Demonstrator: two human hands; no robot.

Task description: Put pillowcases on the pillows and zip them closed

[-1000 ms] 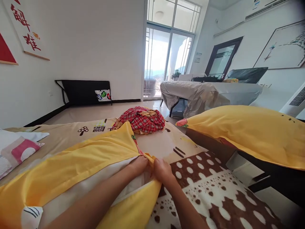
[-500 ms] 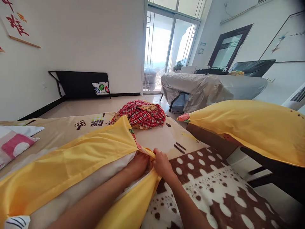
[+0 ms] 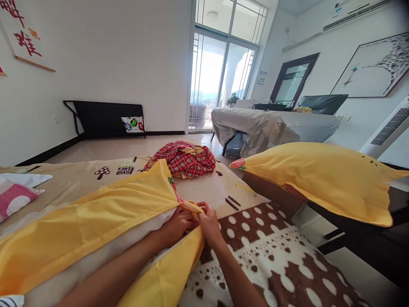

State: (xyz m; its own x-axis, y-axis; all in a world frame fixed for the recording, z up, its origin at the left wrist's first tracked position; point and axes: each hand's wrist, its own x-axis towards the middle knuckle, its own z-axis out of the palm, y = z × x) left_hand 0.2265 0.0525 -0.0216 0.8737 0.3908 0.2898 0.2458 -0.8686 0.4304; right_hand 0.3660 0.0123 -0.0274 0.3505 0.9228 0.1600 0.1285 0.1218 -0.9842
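A yellow pillowcase [image 3: 105, 209] lies on the bed with its side opening spread, and a white pillow [image 3: 105, 260] shows inside. My left hand [image 3: 182, 222] reaches through the opening toward the far corner, its fingers curled at the cloth and partly covered by it. Just right of it, my right hand [image 3: 208, 221] pinches the yellow edge of the pillowcase from outside, thumb and fingers closed. Both hands nearly touch at this corner, where an orange and green print shows. What else the left fingers hold is hidden.
Beyond the hands lies a bundled red checked cloth [image 3: 188, 158] on the patterned blanket [image 3: 255, 251]. Another yellow pillow [image 3: 319, 179] rests on a dark piece of furniture at right. A pink and white pillow [image 3: 19, 197] lies at left. Farther back stands a plastic-covered table [image 3: 255, 123].
The view has tilted up and shifted slightly right, showing more of the right-hand wall. Both hands stay at the same corner of the pillowcase, and the right fingers have shifted a little on the edge.
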